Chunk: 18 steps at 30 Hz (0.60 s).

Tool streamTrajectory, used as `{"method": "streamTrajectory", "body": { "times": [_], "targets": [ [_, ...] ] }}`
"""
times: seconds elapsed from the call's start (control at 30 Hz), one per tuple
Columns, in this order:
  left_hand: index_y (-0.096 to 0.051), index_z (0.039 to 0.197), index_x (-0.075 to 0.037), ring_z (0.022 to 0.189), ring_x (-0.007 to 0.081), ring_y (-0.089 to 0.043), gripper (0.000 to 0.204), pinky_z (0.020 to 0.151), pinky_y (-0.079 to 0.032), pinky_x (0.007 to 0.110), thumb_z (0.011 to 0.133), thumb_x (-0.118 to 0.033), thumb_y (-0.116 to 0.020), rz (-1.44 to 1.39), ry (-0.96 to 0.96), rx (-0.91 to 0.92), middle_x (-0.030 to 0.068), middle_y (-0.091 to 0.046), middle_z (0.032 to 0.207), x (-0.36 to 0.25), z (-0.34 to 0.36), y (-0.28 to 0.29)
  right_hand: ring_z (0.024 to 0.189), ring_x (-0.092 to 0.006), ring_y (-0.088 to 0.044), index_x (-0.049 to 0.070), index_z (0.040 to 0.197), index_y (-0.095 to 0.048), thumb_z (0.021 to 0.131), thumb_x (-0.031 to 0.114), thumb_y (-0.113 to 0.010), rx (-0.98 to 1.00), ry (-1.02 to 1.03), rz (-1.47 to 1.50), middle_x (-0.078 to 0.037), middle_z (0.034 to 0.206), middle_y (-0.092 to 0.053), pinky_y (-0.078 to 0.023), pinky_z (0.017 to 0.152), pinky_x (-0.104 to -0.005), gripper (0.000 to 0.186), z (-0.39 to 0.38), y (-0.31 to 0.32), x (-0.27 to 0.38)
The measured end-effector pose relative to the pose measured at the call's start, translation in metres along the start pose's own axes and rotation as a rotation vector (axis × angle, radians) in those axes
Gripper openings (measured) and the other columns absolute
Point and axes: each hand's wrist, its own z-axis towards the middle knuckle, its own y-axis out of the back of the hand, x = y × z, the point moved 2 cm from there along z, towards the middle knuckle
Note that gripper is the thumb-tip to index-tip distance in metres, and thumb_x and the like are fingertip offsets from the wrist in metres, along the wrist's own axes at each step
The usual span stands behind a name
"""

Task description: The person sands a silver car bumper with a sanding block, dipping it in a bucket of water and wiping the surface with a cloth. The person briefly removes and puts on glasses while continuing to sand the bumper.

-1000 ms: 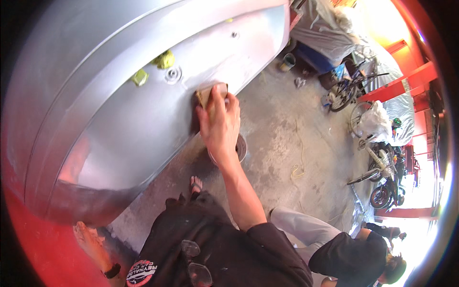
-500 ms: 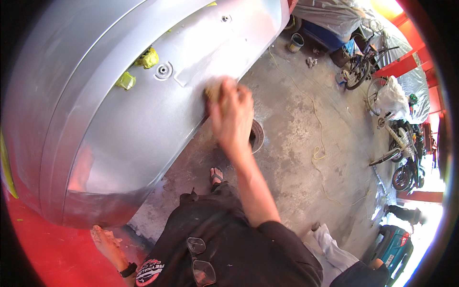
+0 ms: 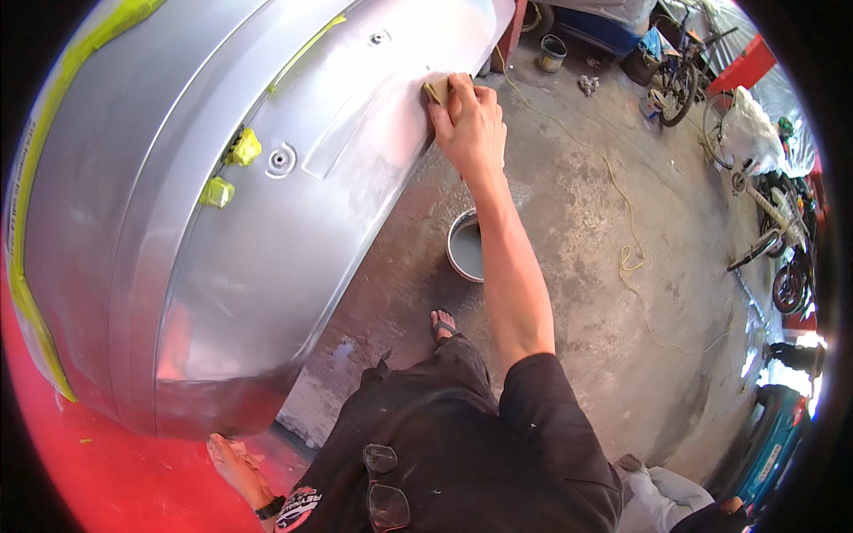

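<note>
A large silver-grey vehicle panel (image 3: pixel 258 266) fills the left side, its flat face sloping beside me. My right hand (image 3: pixel 471 124) reaches up to the panel's far right edge. Its fingers are closed on a small tan sanding pad (image 3: pixel 437 91), pressed to the surface; the fingers partly cover it. Low at the panel's bottom corner, my left hand (image 3: pixel 235 462) rests with its fingers stretched toward the lower edge; some of them are hard to make out. Crumpled yellow-green masking tape (image 3: pixel 243 147) plugs openings near a round recessed fitting (image 3: pixel 282 160).
A bucket of greyish liquid (image 3: pixel 465 249) stands on the concrete floor (image 3: pixel 569 355) beneath my right forearm. A yellow cord (image 3: pixel 613 169) snakes across the floor. Farther right are a small pail (image 3: pixel 552 53), bicycles (image 3: pixel 680 84) and a white bag (image 3: pixel 751 133). Red surface (image 3: pixel 133 480) lies below the panel.
My right hand has slid up and to the right along the panel's edge with the sanding pad. The view has shifted, showing more of the bucket. My left hand stays at the lower corner.
</note>
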Motion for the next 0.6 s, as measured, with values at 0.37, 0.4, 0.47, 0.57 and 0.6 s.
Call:
{"method": "streamTrajectory", "body": {
  "times": [0.37,0.4,0.47,0.57,0.6],
  "targets": [
    [-0.056,0.119,-0.005,0.053,0.0062,-0.043,0.034,0.039,-0.039,0.024,0.110,-0.038,-0.064,0.013,-0.035,0.063,-0.0015,-0.046,0.076,-0.001,0.002,0.005,0.119,-0.0470,-0.063,0.013,0.144,-0.062,0.094,0.025,-0.076,0.049,0.056,0.017,-0.028,0.135,-0.060,-0.053,0.098,-0.0573,0.053,-0.045,0.013,0.033],
    [-0.056,0.118,-0.005,0.052,0.0065,-0.043,0.034,0.040,-0.039,0.023,0.110,-0.037,-0.064,0.013,-0.022,0.048,-0.0013,-0.046,0.076,-0.008,-0.008,-0.003,0.116,-0.0473,-0.064,0.012,0.145,-0.062,0.096,0.029,-0.075,0.060,0.026,0.044,-0.028,0.132,-0.062,-0.054,0.097,-0.0550,0.053,-0.019,0.013,0.027],
    [-0.055,0.116,-0.005,0.052,0.0072,-0.042,0.034,0.040,-0.039,0.024,0.110,-0.037,-0.064,0.033,-0.021,0.042,-0.0009,-0.046,0.075,-0.014,-0.009,-0.010,0.115,-0.0466,-0.065,0.011,0.146,-0.062,0.096,0.031,-0.075,0.025,-0.007,-0.007,-0.029,0.130,-0.063,-0.055,0.096,-0.0537,0.055,-0.006,0.009,0.014],
    [-0.055,0.114,-0.004,0.050,0.0082,-0.042,0.034,0.040,-0.039,0.024,0.110,-0.036,-0.064,0.047,-0.048,0.021,-0.0004,-0.046,0.074,-0.007,-0.004,-0.007,0.117,-0.0475,-0.063,0.011,0.149,-0.060,0.094,0.026,-0.079,0.038,0.041,0.014,-0.031,0.136,-0.060,-0.054,0.096,-0.0558,0.060,-0.056,0.008,0.041],
    [-0.055,0.114,-0.004,0.049,0.0085,-0.041,0.034,0.039,-0.039,0.024,0.110,-0.036,-0.064,0.034,-0.051,0.027,-0.0003,-0.046,0.074,-0.004,-0.003,-0.003,0.120,-0.0475,-0.062,0.013,0.150,-0.060,0.090,0.022,-0.081,0.060,0.088,0.051,-0.031,0.139,-0.057,-0.053,0.097,-0.0563,0.063,-0.090,0.007,0.056]
  ]
}}
